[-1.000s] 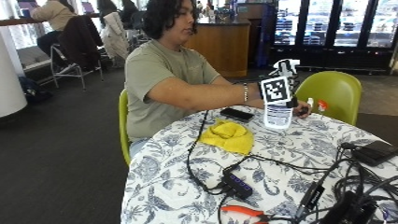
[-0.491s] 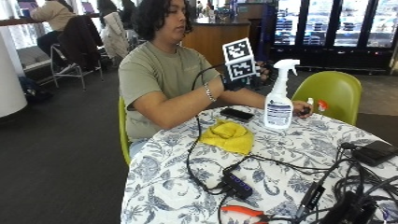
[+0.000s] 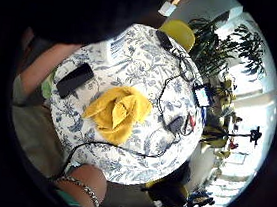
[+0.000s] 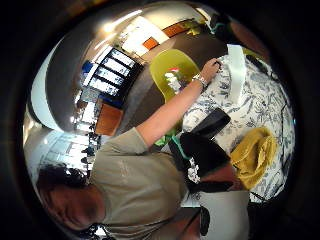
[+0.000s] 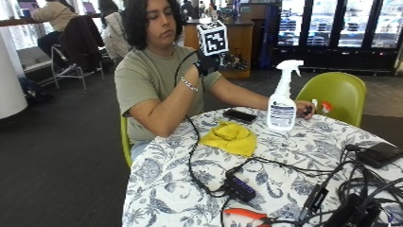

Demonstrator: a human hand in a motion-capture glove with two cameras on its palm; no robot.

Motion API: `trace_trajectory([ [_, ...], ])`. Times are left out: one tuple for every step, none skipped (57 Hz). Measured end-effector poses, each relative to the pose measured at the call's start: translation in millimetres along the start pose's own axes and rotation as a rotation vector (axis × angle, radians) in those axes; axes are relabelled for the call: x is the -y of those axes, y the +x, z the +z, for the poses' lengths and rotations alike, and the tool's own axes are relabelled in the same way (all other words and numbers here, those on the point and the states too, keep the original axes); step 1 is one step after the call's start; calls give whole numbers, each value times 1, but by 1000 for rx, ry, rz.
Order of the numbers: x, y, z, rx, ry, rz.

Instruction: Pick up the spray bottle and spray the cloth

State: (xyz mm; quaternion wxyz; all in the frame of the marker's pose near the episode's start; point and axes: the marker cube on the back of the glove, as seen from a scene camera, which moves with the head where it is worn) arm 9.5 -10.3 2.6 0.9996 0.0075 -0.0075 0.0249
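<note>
Spray bottle (image 5: pixel 283 101) stands upright on the patterned table (image 5: pixel 189 198), well apart from the gloved right hand (image 5: pixel 206 64), which is raised near the person's shoulder and holds nothing; whether its fingers are straight or curled I cannot tell. The bare left hand (image 5: pixel 306 109) rests just beside the bottle's base. Its clear body looks like rigid plastic, probably smooth and a little slippery, and tall enough to tip, so the narrow neck below the white trigger head seems the best hold. The yellow cloth (image 5: pixel 232 137) lies crumpled near the bottle beside a black phone (image 5: pixel 239 115); it looks soft and light.
</note>
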Motion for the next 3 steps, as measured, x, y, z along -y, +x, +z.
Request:
trace_trajectory([
  [-2,-2,0,-7,-1,-6],
  [-3,-3,-1,-12,-3,-11],
  [-4,-4,-1,-16,-4,-14],
])
